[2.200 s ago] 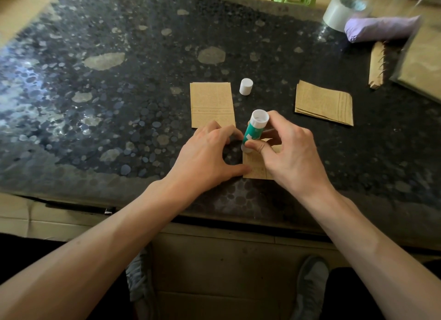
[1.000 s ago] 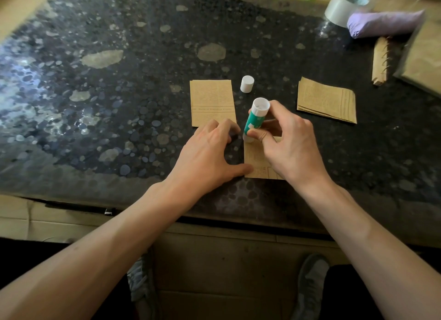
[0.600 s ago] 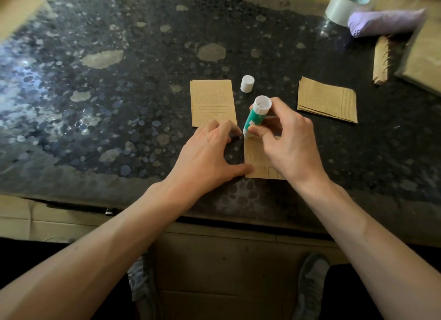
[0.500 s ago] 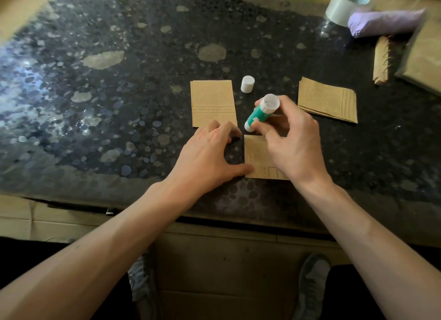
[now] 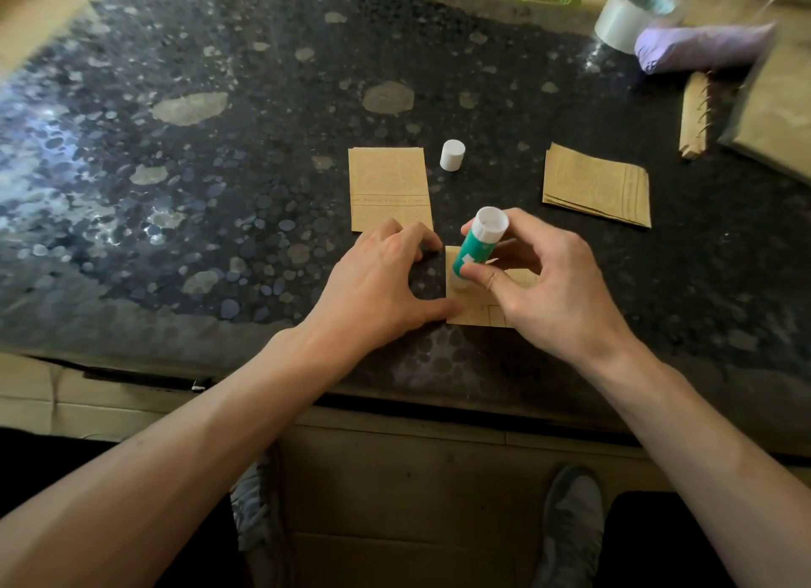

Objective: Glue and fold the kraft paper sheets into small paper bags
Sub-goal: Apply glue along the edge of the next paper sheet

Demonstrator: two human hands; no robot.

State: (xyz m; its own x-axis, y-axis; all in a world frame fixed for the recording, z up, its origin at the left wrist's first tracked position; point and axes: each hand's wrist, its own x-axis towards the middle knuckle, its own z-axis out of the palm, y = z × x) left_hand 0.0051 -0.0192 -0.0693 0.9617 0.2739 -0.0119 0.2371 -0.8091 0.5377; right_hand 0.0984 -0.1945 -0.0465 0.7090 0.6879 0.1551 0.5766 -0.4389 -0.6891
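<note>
Tape roll [image 5: 625,17] nr purple bundle [image 5: 702,50]

Near sheet [image 5: 465,313] at tabletop [image 5: 219,192] edge: right part hidden under right grip [image 5: 557,289].
Glue stick [image 5: 478,245]: lower end partly hidden behind thumb.
Far sheet [image 5: 388,188]: print too small to read.
Tape roll [image 5: 627,17]: blurred.
Brown packet [image 5: 781,122]: cut off by right edge.

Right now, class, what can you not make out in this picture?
Head view.
Tip of the glue stick: partly behind the right hand; contact unclear.
The kraft sheet being glued: mostly under that hand.
Print on the flat kraft piece: too small.
The brown pack: blurred, cut by right edge.
</note>
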